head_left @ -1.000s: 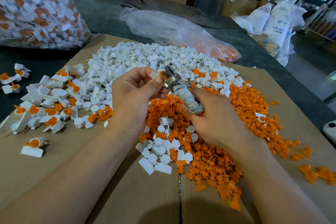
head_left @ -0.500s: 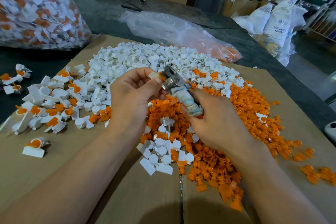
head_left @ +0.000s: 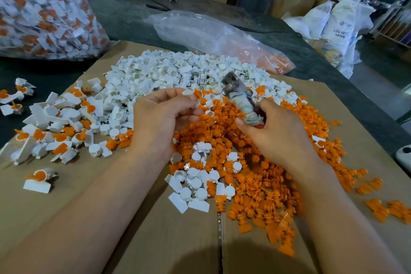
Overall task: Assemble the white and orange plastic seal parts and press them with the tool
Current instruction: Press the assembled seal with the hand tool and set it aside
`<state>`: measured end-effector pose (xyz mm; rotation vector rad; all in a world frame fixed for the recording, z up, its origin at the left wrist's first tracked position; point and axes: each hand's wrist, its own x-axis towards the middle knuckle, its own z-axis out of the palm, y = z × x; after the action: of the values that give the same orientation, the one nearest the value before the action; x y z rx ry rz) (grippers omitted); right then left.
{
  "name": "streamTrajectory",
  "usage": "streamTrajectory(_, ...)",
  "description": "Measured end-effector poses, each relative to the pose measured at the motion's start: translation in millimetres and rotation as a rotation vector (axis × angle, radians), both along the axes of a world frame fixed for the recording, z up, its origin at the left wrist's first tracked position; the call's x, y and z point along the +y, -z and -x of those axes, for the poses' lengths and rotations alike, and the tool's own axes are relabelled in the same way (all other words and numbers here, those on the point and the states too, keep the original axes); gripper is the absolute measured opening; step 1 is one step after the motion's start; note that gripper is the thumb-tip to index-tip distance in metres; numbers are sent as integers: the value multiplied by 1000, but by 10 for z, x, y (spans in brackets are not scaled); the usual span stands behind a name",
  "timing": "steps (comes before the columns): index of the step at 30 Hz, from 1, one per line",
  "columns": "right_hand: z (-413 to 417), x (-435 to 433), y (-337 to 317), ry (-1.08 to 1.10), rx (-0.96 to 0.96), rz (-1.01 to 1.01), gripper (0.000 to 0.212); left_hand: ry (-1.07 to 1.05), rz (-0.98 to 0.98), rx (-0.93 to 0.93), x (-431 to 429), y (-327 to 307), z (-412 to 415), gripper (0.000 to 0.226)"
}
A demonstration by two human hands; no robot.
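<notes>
Metal tool (head_left: 239, 95), rag-wrapped, in right hand (head_left: 280, 135); left hand (head_left: 160, 115) pinches white-orange seal (head_left: 189, 92).

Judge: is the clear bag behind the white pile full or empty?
Nearly empty: the clear bag lies collapsed, orange parts only at one end.

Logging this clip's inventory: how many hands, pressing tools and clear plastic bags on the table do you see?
Hands: 2 (left hand, pinching a seal part; right hand)
Pressing tool: 1, in the right hand's grip
Clear plastic bags: 2 (bag of assembled seals, nearly empty bag)
Total: 5
</notes>
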<state>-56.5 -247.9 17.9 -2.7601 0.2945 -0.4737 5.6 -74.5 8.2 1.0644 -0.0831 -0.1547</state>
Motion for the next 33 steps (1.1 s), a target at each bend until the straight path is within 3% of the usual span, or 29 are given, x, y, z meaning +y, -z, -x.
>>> streamTrajectory(9,-63,-163,57,127,92,91,46,30,-161,-57,-14,-20,62,21)
streamTrajectory(16,-93,-170,97,130,142,137,66,53,-172,-79,-18,-39,89,28)
streamTrajectory(33,-136,-165,171,92,200,164,70,91,-180,-50,-15,-27,90,18)
